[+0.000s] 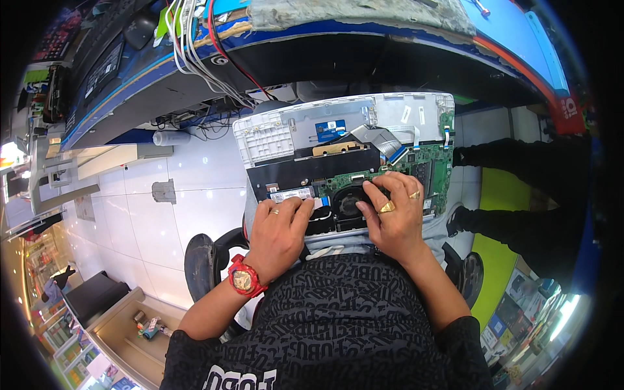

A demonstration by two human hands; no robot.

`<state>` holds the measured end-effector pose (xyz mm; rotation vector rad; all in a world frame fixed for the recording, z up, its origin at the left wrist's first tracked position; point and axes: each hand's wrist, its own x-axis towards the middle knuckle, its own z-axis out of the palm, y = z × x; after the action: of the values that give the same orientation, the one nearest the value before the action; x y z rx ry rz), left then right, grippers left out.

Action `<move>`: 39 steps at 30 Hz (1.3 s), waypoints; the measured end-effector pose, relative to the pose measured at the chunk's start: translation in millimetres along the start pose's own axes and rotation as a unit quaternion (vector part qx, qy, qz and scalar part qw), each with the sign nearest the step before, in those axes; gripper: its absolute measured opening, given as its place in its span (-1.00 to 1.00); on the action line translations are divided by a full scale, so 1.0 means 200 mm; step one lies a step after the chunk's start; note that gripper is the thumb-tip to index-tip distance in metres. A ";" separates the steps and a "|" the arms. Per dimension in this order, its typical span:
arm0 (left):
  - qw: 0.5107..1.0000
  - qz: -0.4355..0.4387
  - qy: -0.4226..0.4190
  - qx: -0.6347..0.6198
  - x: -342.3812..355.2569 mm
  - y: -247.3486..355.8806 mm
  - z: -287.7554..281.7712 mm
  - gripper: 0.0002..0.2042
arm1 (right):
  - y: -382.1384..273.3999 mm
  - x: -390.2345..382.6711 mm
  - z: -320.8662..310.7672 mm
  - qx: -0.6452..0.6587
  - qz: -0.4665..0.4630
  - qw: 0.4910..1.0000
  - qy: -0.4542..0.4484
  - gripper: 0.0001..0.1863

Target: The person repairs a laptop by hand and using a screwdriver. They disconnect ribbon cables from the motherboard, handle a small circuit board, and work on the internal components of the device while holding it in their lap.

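An opened laptop base (265,142), white-framed with bare insides, lies across my lap. Along its near left part, my left hand (278,234) rests with bent fingers gripping the edge, the tips beside a labelled memory stick (296,194). My right hand (398,218) is over the round black cooling fan (346,201); its thumb and forefinger are apart at the fan's right side, the other fingers bent over the green circuit board (426,170). A wide grey ribbon cable (379,140) lies folded up beyond the fan. What is under my right palm is hidden.
A blue-edged workbench (312,32) curves across the far side, with white cables (185,49) hanging over it. Chair armrests (207,263) flank me. A wooden drawer (133,331) stands open at the lower left. Another person's dark-clad legs (520,169) are at the right.
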<state>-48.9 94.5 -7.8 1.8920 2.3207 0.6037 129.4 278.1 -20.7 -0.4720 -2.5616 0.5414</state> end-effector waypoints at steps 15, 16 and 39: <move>1.000 0.017 0.007 0.005 0.01 -0.01 0.01 -0.69 | 0.00 0.00 0.00 0.000 0.007 1.000 -0.003 -0.60; 1.000 0.017 0.008 0.004 0.01 -0.01 0.01 -0.69 | 0.00 0.00 0.00 0.002 0.007 1.000 -0.004 -0.60; 0.999 0.018 0.033 0.021 0.00 -0.01 0.05 -0.72 | -0.23 -0.01 0.06 0.179 0.087 0.970 -0.136 -0.66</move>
<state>-48.1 97.2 -16.8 1.9658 2.3611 0.6351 114.2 235.5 -9.7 -0.5228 -2.6029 1.1813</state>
